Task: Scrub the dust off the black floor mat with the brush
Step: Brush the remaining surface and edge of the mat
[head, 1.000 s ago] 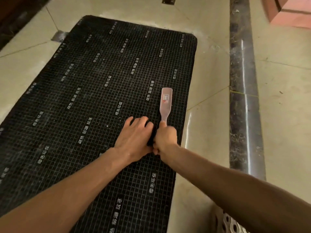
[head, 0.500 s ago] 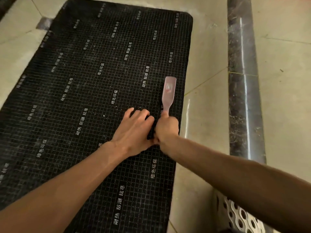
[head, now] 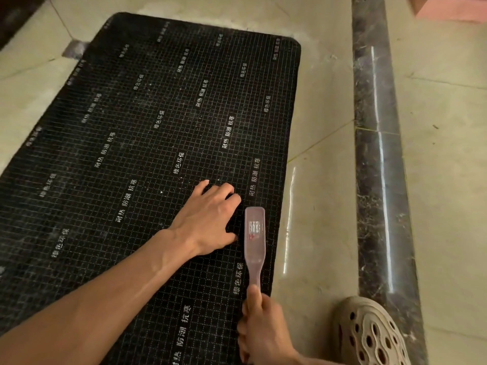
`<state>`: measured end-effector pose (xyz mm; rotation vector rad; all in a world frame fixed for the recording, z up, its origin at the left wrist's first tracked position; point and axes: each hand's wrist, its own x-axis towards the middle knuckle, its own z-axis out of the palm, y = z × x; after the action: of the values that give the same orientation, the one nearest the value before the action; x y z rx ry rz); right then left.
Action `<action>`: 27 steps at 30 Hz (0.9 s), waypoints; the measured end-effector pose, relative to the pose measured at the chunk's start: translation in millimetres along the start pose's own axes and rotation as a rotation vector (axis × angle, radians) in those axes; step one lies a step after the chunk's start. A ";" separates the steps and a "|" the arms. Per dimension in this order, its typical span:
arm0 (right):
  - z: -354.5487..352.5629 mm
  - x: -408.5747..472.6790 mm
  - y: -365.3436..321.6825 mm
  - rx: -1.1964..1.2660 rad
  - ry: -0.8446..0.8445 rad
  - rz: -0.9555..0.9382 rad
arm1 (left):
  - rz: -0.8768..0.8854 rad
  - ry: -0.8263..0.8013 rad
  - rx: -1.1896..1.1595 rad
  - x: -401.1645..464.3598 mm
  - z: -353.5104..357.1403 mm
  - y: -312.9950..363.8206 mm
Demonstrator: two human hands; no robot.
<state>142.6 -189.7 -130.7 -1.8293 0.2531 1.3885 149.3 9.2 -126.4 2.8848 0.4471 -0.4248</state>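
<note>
Pulled back toward the near edge since half a second ago, the brush (head: 254, 233) now lies beside the left hand (head: 208, 219) instead of beyond it.

The right hand (head: 261, 327) has its fingers clamped on the translucent pink brush handle; the head rests on the black floor mat (head: 131, 154) near its right edge. Left fingers are spread flat, pressing the mat. White grid lines, printed characters and pale dust specks cover the mat. It lies on beige floor tiles (head: 324, 180), a dark marble strip (head: 374, 154) to the right, a perforated tan clog (head: 369, 333) nearby.
</note>
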 end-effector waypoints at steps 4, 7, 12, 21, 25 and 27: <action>2.0 17.7 -54.2 -0.036 0.043 -0.033 | 0.009 0.001 0.013 -4.4 -1.1 0.9; 0.4 53.7 -104.9 -0.002 0.115 -0.092 | 0.018 0.014 0.026 -7.5 -3.2 1.5; -3.2 64.4 -122.2 0.008 0.086 -0.122 | 0.032 0.029 0.014 -5.0 -0.7 -0.1; -23.4 24.5 -86.2 -0.105 0.050 -0.027 | 0.123 -0.009 0.105 7.6 -3.7 -8.0; -41.0 47.8 -115.3 -0.282 0.131 -0.106 | 0.135 -0.074 0.110 3.1 -9.1 -5.6; -46.6 59.3 -131.6 -0.322 0.147 -0.129 | 0.122 -0.093 0.108 4.1 -8.8 -4.6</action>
<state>275.8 -118.4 -117.0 -2.1751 -0.0171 1.2620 153.8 16.6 -120.1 2.9595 0.2379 -0.5766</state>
